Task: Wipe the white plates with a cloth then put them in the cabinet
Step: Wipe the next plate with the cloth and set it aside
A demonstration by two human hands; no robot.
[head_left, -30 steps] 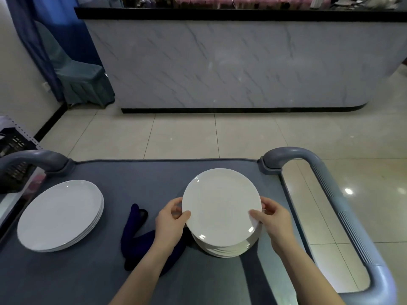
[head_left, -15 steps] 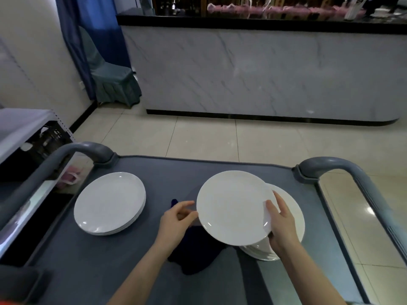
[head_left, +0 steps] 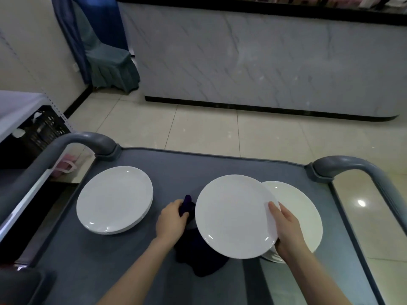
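My right hand (head_left: pixel 286 230) grips one white plate (head_left: pixel 233 214) by its right rim, thumb on top, and holds it lifted and shifted left off the stack of white plates (head_left: pixel 301 208) on the right of the cart. My left hand (head_left: pixel 170 221) grips the dark blue cloth (head_left: pixel 198 254), which lies on the grey cart top (head_left: pixel 198 168) partly under the lifted plate. A second stack of white plates (head_left: pixel 114 199) sits on the cart's left side.
Grey cart handles rise at the left (head_left: pixel 72 144) and right (head_left: pixel 356 168). A white shelf unit with a black crate (head_left: pixel 41 128) stands left of the cart. Tiled floor and a marble counter (head_left: pixel 264 62) lie ahead, a covered chair (head_left: pixel 110 60) at back left.
My left hand let go of the plate's left rim and took hold of the cloth. My right hand alone now holds the plate, moved left off the right stack. My view turned left.
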